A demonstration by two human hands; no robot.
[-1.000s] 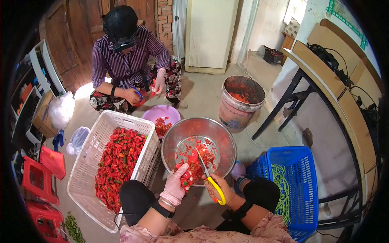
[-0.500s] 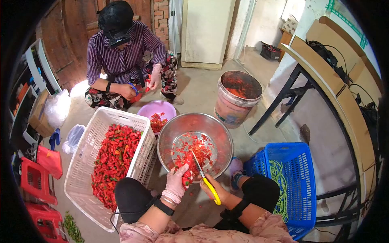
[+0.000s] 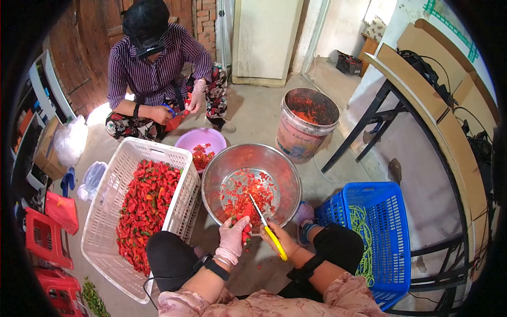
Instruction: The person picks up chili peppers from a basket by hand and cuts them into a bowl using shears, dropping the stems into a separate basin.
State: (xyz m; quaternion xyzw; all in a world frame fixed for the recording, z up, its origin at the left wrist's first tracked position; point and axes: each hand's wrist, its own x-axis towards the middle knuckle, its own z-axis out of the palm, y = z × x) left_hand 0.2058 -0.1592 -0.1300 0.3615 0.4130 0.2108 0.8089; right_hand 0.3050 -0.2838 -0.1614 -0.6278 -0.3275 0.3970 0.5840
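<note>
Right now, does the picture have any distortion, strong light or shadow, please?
Head view: fisheye distortion bows the table edge, corners go black; same view: bright light washes out the floor by the wooden door; same view: shadow darkens the gap between white crate and metal bowl.

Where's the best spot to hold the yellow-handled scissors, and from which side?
Likely by the yellow handle of the scissors, from the near right, where the right hand has it: the metal blades slant away over the bowl, leaving the handle toward the wearer.
</note>
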